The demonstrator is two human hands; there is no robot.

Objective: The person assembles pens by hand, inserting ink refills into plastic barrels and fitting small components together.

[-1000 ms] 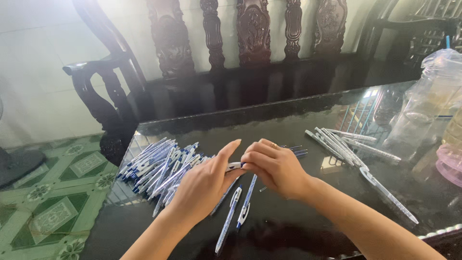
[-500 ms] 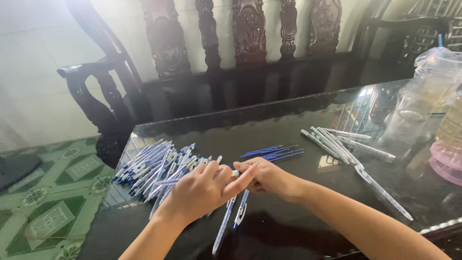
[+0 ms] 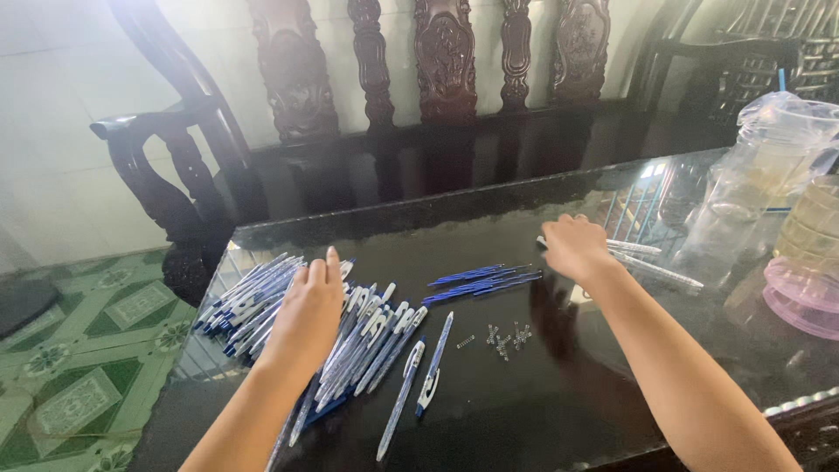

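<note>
Pens [image 3: 350, 341] heaped under flat, spread left hand [image 3: 310, 310], right hand [image 3: 572, 247] curled over clear barrels [image 3: 655, 262] — well apart

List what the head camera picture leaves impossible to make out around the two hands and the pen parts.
- Left hand: its palm hides the pens in the pile beneath it.
- Right hand: covers the ends of the clear tubes; grip unclear.
- Small springs: too tiny to count.

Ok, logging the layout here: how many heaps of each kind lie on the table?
Blue-and-white pens: 1 heap, under the left hand
Blue refills: 1
Small springs: 1
Clear barrels: 1, by the right hand
Total: 4
</note>
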